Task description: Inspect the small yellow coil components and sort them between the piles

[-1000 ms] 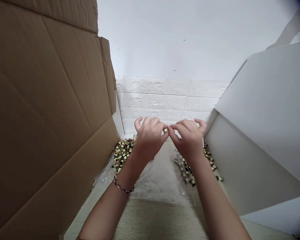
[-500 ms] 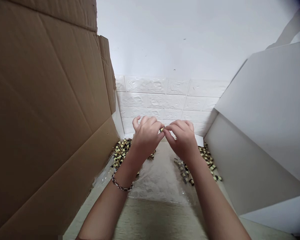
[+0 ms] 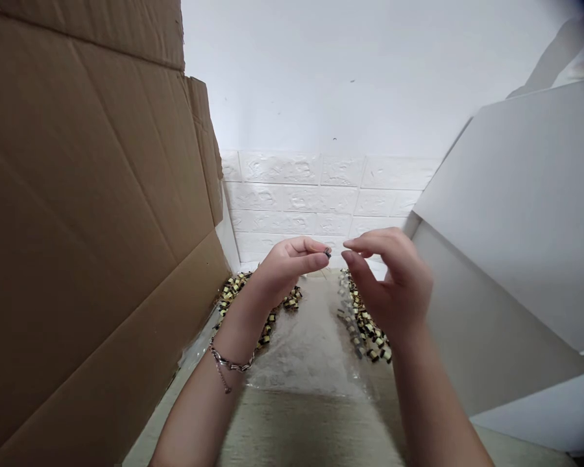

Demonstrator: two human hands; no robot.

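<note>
Part (image 3: 328, 253) pinched in my left hand (image 3: 285, 264).
My right hand (image 3: 403, 279) is just beside it, grip parted. Part mostly covered, too small to make out.

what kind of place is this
Probably a makeshift indoor workstation: piles of small yellow-and-black parts lie between brown cardboard and a white panel, before a brick-patterned wall.

The only view comes from the person's head, above the near side of the clear plastic sheet (image 3: 304, 363). It faces forward and down across the sheet toward the white wall (image 3: 292, 78) behind it, near enough that the left hand (image 3: 285, 269) and right hand (image 3: 394, 279) show large above the sheet's far end.
</note>
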